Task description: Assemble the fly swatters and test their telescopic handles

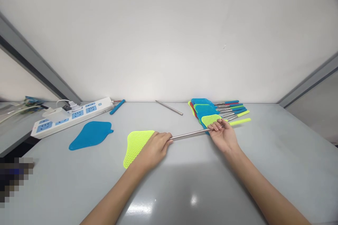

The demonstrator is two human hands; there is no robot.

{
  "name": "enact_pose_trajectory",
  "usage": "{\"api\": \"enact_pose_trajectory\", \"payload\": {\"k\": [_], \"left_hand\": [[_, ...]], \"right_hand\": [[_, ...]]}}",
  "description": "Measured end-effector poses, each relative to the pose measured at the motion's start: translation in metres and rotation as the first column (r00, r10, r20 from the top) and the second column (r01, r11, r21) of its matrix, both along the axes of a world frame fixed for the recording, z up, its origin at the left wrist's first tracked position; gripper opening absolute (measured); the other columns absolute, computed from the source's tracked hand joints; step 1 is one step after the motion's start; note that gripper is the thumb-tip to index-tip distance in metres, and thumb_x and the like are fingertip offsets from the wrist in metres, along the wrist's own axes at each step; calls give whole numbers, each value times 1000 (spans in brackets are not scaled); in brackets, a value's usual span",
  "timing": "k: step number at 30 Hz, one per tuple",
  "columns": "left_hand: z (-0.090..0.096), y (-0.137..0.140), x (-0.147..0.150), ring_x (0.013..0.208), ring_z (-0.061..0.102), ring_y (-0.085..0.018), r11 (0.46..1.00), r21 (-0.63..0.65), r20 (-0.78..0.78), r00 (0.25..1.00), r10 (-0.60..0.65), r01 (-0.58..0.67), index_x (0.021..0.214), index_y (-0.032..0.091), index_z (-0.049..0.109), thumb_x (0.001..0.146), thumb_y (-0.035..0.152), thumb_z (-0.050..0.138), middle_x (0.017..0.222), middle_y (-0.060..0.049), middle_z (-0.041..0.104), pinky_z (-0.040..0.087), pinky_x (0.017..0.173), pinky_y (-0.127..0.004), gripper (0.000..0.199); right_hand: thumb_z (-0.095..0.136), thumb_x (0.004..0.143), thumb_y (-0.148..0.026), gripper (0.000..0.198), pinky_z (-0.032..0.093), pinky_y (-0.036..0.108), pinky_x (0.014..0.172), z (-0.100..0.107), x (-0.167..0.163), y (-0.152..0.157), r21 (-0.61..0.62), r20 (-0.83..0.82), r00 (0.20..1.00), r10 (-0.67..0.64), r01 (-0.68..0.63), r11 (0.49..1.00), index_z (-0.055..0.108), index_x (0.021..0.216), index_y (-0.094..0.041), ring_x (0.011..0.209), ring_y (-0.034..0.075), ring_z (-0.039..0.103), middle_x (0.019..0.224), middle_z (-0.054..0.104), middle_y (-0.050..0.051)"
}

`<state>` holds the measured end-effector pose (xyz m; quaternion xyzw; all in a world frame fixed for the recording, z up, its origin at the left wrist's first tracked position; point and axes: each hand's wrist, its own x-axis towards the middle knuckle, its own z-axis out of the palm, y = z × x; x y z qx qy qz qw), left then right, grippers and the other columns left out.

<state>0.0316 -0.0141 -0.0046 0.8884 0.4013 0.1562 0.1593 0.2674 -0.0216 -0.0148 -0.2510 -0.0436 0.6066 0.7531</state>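
Note:
A fly swatter with a perforated yellow-green head (134,146) and a metal rod (188,134) stretches between my hands, low over the table. My left hand (158,146) is closed around the spot where the rod meets the head, hiding that joint. Toward the other end, my right hand (223,135), palm turned up, has its fingers curled on the rod. A yellow-green handle (241,122) sticks out beyond it, in line with the rod. Just behind the right hand lies a pile of fly swatters (204,107) with blue, green, yellow and red parts.
On the grey table (179,190) lie a loose blue swatter head (91,135), a blue handle (117,107) and a separate metal rod (169,108). A white power strip (76,116) with plugs stands at left. A white wall (169,42) closes off the back.

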Motion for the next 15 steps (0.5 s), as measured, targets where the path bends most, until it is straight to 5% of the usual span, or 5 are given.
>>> {"api": "enact_pose_trajectory", "payload": {"k": [15], "left_hand": [[0,-5,3,61,43,-15,998,-55,35,999,-5,7,65,20,44,84,33,22,61,1,49,31,62,-28,31]], "right_hand": [[43,74,-30,21,28,20,39,3,13,-3,33,-6,1000,28,-28,999,38,57,-18,38,6,28,46,28,-7]]}}
